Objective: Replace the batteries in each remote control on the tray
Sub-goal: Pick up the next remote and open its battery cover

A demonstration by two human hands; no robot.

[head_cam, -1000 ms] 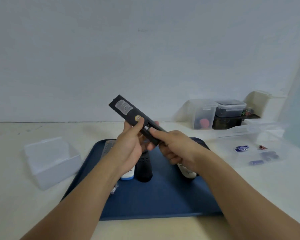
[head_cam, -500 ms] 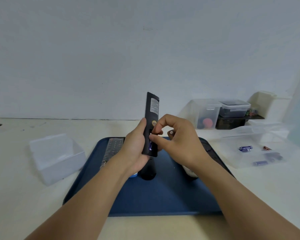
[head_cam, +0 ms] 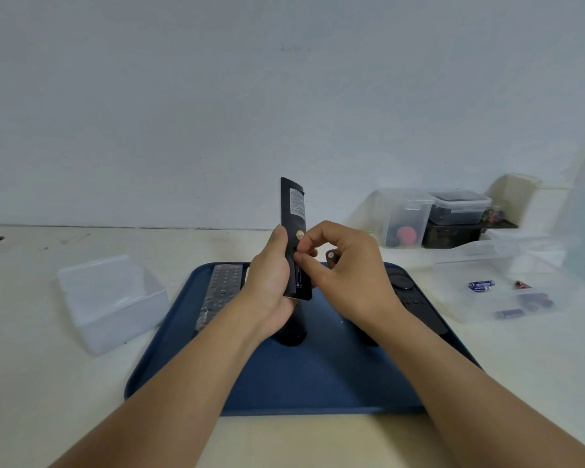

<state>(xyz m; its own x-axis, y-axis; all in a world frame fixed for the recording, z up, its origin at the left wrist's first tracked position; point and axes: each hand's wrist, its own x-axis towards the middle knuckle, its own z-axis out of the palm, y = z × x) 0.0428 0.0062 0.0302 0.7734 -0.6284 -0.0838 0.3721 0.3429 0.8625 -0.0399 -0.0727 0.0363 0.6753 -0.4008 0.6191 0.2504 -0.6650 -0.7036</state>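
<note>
Left hand (head_cam: 271, 282) grips a slim black plastic remote control (head_cam: 295, 231) upright, back exposed, so right hand (head_cam: 345, 275) fingers (head_cam: 301, 260) can pinch its battery (head_cam: 298, 282).

Left hand (head_cam: 271, 285) gripping upright black remote (head_cam: 294, 231); right hand (head_cam: 345, 275) curled, fingertips (head_cam: 299, 258) pinching at its back.

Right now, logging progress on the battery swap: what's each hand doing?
Left hand: grips the upright black remote.
Right hand: thumb and forefinger pinching at the remote's battery slot; a battery tucked in its curled fingers.
</note>
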